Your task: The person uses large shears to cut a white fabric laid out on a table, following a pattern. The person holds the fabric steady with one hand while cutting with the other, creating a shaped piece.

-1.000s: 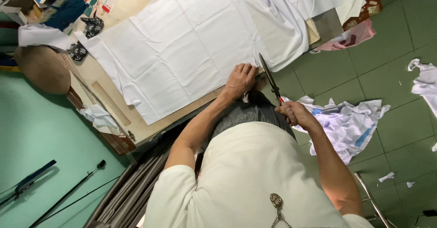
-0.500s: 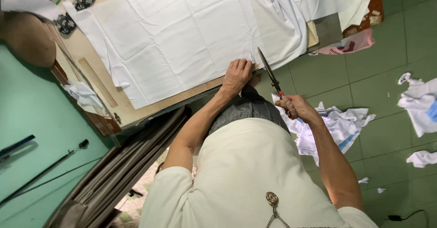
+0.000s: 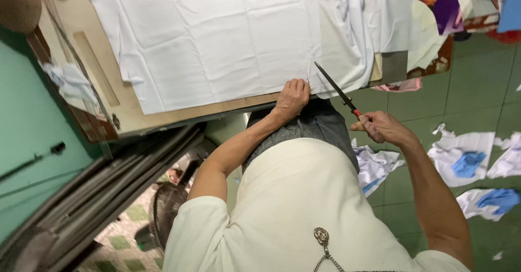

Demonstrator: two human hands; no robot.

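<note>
The left hand (image 3: 292,97) lies flat, fingers spread, on the white cotton cloth (image 3: 217,33) at the wooden bench (image 3: 103,87) edge; the right hand (image 3: 380,128), fingers closed, holds the dark long-bladed scissors (image 3: 335,88), which now sit nearer the cloth than before.

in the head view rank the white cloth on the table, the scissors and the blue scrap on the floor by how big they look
1. white cloth, by far the largest, covering most of the table
2. scissors, held in the right hand
3. blue scrap, roughly alike in span to the scissors, so unsure
</note>
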